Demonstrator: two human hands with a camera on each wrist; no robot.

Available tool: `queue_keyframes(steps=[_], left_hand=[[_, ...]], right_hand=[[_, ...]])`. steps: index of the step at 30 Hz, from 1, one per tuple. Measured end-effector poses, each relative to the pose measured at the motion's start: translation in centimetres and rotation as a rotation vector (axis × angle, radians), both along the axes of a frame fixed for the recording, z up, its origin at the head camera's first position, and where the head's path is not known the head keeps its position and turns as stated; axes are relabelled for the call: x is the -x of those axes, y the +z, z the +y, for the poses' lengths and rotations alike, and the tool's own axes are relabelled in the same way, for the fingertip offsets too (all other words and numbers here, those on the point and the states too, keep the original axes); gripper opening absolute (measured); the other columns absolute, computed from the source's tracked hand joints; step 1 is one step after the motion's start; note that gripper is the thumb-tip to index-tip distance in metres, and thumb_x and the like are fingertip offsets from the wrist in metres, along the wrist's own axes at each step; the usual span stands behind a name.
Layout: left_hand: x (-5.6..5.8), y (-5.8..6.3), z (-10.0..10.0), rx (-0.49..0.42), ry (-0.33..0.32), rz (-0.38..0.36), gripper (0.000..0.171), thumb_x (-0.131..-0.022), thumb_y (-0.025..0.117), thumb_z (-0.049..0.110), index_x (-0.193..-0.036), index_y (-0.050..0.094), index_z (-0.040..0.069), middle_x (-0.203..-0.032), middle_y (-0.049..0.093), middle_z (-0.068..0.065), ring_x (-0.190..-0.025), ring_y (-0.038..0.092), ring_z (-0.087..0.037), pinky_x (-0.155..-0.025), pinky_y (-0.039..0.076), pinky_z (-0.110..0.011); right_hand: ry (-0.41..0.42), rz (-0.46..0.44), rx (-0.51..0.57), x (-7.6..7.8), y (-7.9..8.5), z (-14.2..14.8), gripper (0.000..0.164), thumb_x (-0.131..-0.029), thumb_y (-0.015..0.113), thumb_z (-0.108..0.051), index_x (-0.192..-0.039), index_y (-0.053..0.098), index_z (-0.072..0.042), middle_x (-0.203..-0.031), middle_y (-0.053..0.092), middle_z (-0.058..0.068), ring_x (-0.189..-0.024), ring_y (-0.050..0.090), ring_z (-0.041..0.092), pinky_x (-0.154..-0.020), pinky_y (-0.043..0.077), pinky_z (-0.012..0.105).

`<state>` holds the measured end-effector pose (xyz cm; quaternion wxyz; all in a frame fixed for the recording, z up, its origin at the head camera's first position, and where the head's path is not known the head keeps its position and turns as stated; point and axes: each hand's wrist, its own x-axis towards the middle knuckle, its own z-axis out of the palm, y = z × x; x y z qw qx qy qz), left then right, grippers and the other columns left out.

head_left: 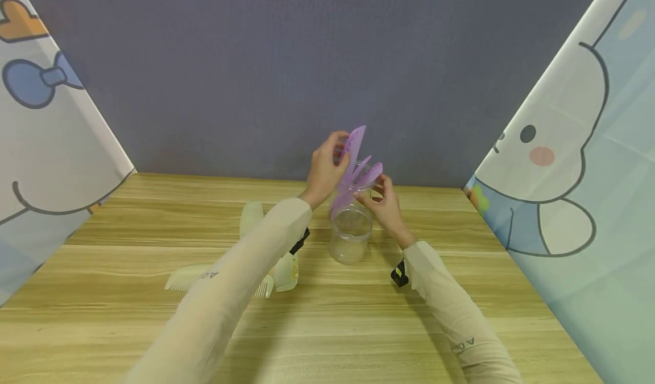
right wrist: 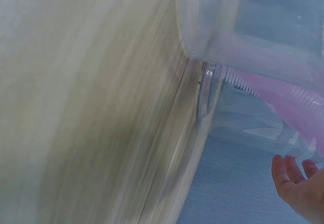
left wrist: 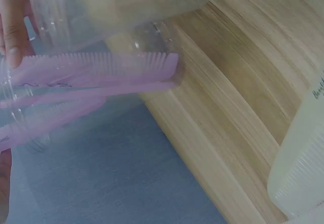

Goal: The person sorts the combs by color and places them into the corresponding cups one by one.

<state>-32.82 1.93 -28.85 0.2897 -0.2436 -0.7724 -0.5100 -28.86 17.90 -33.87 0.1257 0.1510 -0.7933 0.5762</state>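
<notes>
My left hand (head_left: 324, 168) pinches a purple comb (head_left: 355, 142) near its upper end. The comb stands in the farther clear plastic jar (right wrist: 243, 120), with other purple combs (head_left: 372, 174) fanned out at the mouth. Around that jar's right side, near the rim, my right hand (head_left: 387, 206) grips with thumb in front and fingers behind. In the left wrist view, comb teeth (left wrist: 116, 62) show through the jar wall. A second clear jar (head_left: 348, 251) stands directly in front, nearer me, and partly hides the first.
Several pale green combs (head_left: 185, 276) lie on the wooden table (head_left: 332, 338) at the left, partly covered by my left sleeve (head_left: 230, 276). A dark grey panel (head_left: 307, 60) rises behind the table. Cartoon-printed panels (head_left: 552, 213) flank both sides.
</notes>
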Motion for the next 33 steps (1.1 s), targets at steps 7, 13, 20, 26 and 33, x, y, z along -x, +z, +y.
queue_keyframes(steps=[7,13,20,26,33], left_hand=[[0.05,-0.64,-0.21,0.088,0.004,-0.033,0.037,-0.086,0.058,0.006,-0.122,0.05,0.014,-0.097,0.065,-0.01,-0.082,0.065,-0.019,-0.07,0.054,-0.02],[0.3,-0.88,-0.46,0.17,-0.002,-0.055,0.045,-0.085,0.058,0.003,-0.127,0.047,0.018,-0.099,0.063,-0.009,-0.082,0.064,-0.017,-0.07,0.053,-0.02],[0.38,-0.75,-0.76,0.278,-0.033,-0.06,0.053,-0.084,0.06,0.001,-0.131,0.045,0.021,-0.102,0.06,-0.008,-0.087,0.062,-0.018,-0.073,0.053,-0.024],[0.39,-0.82,-0.88,0.324,-0.056,-0.04,0.054,-0.083,0.059,-0.002,-0.131,0.046,0.021,-0.102,0.059,-0.01,-0.088,0.061,-0.021,-0.076,0.053,-0.027],[0.42,-0.9,-1.0,0.352,-0.057,-0.023,0.054,-0.083,0.061,0.0,-0.132,0.046,0.02,-0.103,0.06,-0.01,-0.089,0.061,-0.021,-0.076,0.053,-0.028]], right_hand=[[-0.003,0.01,-0.005,-0.02,-0.03,0.01,0.07,-0.081,0.067,-0.007,-0.136,0.025,0.003,-0.136,0.036,0.026,-0.122,0.038,0.045,-0.098,0.034,0.061],[0.001,0.008,-0.007,-0.08,-0.06,0.0,0.071,-0.081,0.067,-0.007,-0.137,0.024,0.003,-0.136,0.035,0.026,-0.123,0.038,0.045,-0.098,0.033,0.06],[-0.001,0.008,-0.009,-0.09,-0.08,-0.01,0.07,-0.082,0.066,-0.008,-0.137,0.024,0.002,-0.136,0.035,0.025,-0.122,0.038,0.044,-0.098,0.034,0.059],[-0.005,0.011,-0.007,0.01,-0.13,-0.02,0.07,-0.081,0.067,-0.007,-0.137,0.025,0.002,-0.136,0.036,0.026,-0.122,0.039,0.045,-0.098,0.034,0.06],[-0.009,0.013,-0.009,-0.02,-0.06,-0.01,0.069,-0.082,0.066,-0.007,-0.136,0.025,0.002,-0.136,0.037,0.025,-0.122,0.04,0.044,-0.097,0.036,0.058]])
